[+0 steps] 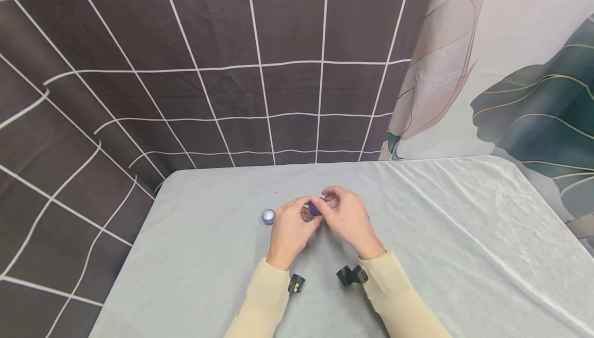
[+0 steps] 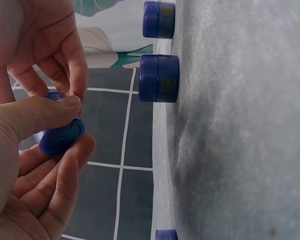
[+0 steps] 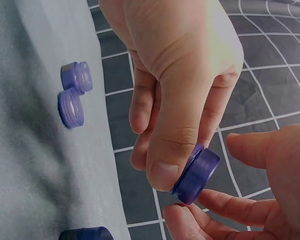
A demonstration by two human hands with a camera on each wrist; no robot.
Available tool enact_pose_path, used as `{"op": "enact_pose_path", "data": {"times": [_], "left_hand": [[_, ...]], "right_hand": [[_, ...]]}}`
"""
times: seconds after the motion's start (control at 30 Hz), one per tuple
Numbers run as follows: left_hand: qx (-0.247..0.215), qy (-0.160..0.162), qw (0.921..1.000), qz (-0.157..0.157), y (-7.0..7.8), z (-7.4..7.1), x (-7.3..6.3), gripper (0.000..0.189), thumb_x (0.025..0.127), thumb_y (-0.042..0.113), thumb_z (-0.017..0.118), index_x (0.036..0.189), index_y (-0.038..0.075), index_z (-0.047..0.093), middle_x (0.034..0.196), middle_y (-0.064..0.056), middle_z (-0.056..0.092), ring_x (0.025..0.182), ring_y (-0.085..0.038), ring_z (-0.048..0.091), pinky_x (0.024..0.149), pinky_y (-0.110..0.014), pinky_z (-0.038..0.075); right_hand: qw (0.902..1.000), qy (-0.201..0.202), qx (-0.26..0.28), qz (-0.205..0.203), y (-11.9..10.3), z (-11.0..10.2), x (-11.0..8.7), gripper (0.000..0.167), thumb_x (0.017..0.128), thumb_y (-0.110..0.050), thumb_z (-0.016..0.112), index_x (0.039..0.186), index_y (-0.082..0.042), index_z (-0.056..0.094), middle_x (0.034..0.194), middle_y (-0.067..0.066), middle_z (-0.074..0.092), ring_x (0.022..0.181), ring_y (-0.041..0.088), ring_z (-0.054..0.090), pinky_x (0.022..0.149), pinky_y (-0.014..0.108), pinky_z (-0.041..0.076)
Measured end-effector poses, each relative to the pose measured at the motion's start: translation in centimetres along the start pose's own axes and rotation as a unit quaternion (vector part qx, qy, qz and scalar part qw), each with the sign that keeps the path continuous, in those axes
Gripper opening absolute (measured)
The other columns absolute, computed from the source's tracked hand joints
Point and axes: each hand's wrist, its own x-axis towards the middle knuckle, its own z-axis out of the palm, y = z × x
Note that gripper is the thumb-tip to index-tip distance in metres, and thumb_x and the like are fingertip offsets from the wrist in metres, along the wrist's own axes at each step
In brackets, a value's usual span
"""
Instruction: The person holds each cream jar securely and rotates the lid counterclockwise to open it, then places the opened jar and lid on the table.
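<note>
My right hand (image 1: pixel 345 219) pinches a small round purple screw-top jar (image 3: pixel 197 175) between thumb and fingers, held above the table. Around the jar's other side is my left hand (image 1: pixel 290 230); its fingers are loosely bent with the fingertips at the jar's lower edge. In the right wrist view the left thumb stands apart from it. An open purple jar (image 3: pixel 76 77) rests on the cloth, and a purple ring-shaped lid (image 3: pixel 70 108) leans beside it. Fingers partly hide the held jar in every view.
Two capped purple jars (image 2: pixel 159 78) stand on the pale cloth-covered table (image 1: pixel 199 255), seen in the left wrist view. Another purple piece (image 3: pixel 87 233) shows at the lower edge of the right wrist view. A dark gridded curtain (image 1: pixel 223 90) hangs behind.
</note>
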Motion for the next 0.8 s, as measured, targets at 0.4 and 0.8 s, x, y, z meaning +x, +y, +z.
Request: {"op": "enact_pose_path", "data": {"times": [0.4,0.8], "left_hand": [[0.001,0.006,1.0,0.0,-0.07,0.03,0.06,0.033,0.073,0.019,0.089,0.103,0.012,0.076,0.087,0.002,0.075,0.069,-0.005,0.067,0.065,-0.022,0.054],[0.008,0.003,0.9999,-0.008,-0.01,0.01,0.08,0.035,0.074,0.018,0.088,0.105,0.008,0.076,0.088,0.0,0.075,0.07,-0.006,0.067,0.069,-0.026,0.055]], "right_hand": [[0.9998,0.003,-0.019,-0.001,-0.01,-0.09,-0.07,0.036,0.088,-0.038,0.076,0.101,-0.004,0.074,0.081,0.003,0.073,0.071,0.014,0.067,0.067,0.036,0.054],[0.9998,-0.007,-0.016,0.004,-0.1,-0.11,-0.07,0.027,0.088,-0.033,0.075,0.096,-0.007,0.075,0.077,0.001,0.073,0.07,0.012,0.068,0.066,0.035,0.054]]}}
